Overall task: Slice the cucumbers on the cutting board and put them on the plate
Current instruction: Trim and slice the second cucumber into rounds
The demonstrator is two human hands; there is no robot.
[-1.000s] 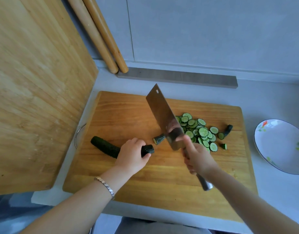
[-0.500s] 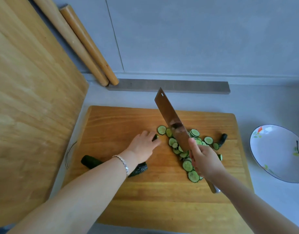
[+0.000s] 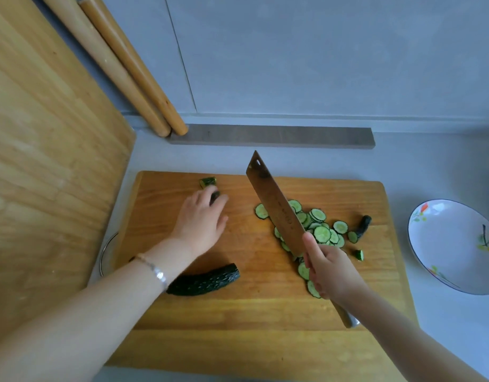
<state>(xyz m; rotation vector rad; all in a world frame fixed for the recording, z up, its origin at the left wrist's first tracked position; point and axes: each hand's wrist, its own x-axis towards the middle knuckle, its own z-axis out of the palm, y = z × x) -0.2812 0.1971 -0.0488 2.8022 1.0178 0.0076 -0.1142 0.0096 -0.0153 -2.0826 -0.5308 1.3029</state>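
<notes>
My right hand (image 3: 328,268) grips the broad steel cleaver (image 3: 275,208), its blade tilted up beside the pale green cucumber slices (image 3: 320,232) heaped on the wooden cutting board (image 3: 265,312). My left hand (image 3: 202,216), fingers straight, touches a dark cucumber stub (image 3: 216,194), probably clearing scraps. The uncut dark-green cucumber half (image 3: 204,279) lies nearer me, and the white flowered plate (image 3: 452,244) sits on the surface to the right.

My right hand (image 3: 331,274) covered the cleaver (image 3: 276,213) handle, bar its butt. The blade hid several cucumber slices (image 3: 321,232). Fingers of my left hand (image 3: 202,219) concealed most of a cucumber stub (image 3: 216,194); my forearm masked one end of the whole cucumber (image 3: 210,278). The plate (image 3: 444,244) ran off frame right.
</notes>
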